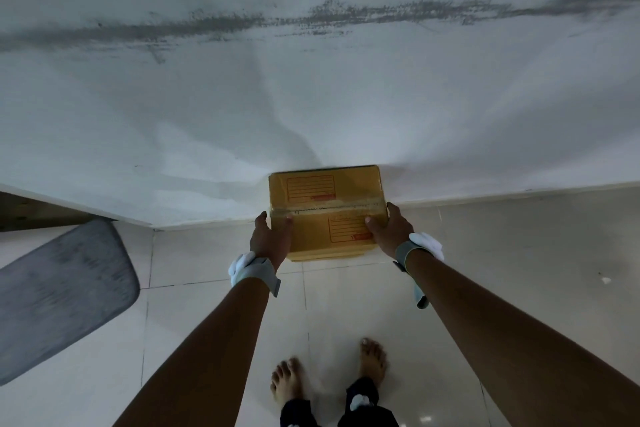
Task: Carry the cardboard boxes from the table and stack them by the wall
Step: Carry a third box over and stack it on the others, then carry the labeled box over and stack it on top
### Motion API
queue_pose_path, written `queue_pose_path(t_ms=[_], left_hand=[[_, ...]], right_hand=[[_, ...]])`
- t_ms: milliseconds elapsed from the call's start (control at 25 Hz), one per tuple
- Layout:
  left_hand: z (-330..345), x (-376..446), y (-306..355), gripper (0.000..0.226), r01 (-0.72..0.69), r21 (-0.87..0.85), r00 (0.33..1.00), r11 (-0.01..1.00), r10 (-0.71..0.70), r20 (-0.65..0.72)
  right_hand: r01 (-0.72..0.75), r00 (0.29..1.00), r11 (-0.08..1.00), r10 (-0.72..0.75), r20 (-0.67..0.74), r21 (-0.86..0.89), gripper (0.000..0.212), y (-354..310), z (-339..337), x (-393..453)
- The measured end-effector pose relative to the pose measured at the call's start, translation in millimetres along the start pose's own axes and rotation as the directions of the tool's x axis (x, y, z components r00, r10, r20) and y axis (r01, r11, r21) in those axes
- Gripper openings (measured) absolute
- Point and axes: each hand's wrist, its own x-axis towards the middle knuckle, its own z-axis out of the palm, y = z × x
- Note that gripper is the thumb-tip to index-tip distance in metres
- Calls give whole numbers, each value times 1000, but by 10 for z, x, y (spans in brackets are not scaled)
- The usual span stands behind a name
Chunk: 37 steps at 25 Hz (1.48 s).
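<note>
Left hand & right hand clamp a cardboard box at the far wall; placing underway, stack beneath unclear.

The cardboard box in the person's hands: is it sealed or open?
Sealed. The cardboard box has its top flaps closed flat, with clear tape running along the seam between the left hand and right hand.

A grey mat is seen lying on the pale tiled floor at left, its far end near a dark doorway. A small white scrap is seen at right.
</note>
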Motion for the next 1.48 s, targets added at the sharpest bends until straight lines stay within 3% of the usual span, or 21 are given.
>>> queue_pose_path(t_ms=[120, 240, 400, 480, 600, 760, 960, 1160, 1320, 1480], left_hand=[[-189, -156, 109, 76, -60, 75, 998, 995, 62, -17], [-464, -370, 369, 70, -134, 220, 990, 966, 141, -20], [-932, -878, 986, 53, -239, 461, 967, 854, 254, 30], [-1059, -1050, 1213, 49, -286, 550, 957, 784, 262, 124], [-1336, -1567, 1525, 43, -376, 668, 927, 642, 275, 257], [-1574, -1983, 1756, 42, -430, 696, 903, 575, 280, 327], [-1723, -2066, 1909, 50, -511, 748, 859, 423, 271, 434], [-1758, -1955, 2036, 53, -662, 743, 719, 101, 367, 590], [-1791, -2025, 2005, 54, -732, 660, 586, -167, 339, 736], [-1684, -2176, 1896, 51, -757, 565, 458, -327, 350, 817]], right_hand=[[-22, 1000, 992, 21, -10, -124, 70, -164, -156, -103], [59, 998, 940, -60, 8, -336, 67, -443, -470, -281], [228, 974, 795, -183, 137, -563, 58, -1020, -1118, -686], [240, 970, 721, -147, 195, -650, 55, -1188, -1290, -796], [233, 971, 683, -130, 199, -692, 51, -1361, -1629, -1183], [247, 969, 640, -149, 198, -728, 54, -1469, -1836, -1543], [186, 980, 695, -84, 179, -695, 57, -1476, -1811, -1832], [24, 1000, 791, -7, 31, -612, 61, -1388, -1622, -2171], [-157, 987, 811, 151, -56, -564, 69, -1124, -1366, -2650], [-285, 958, 824, 251, -136, -490, 74, -813, -1176, -3177]])
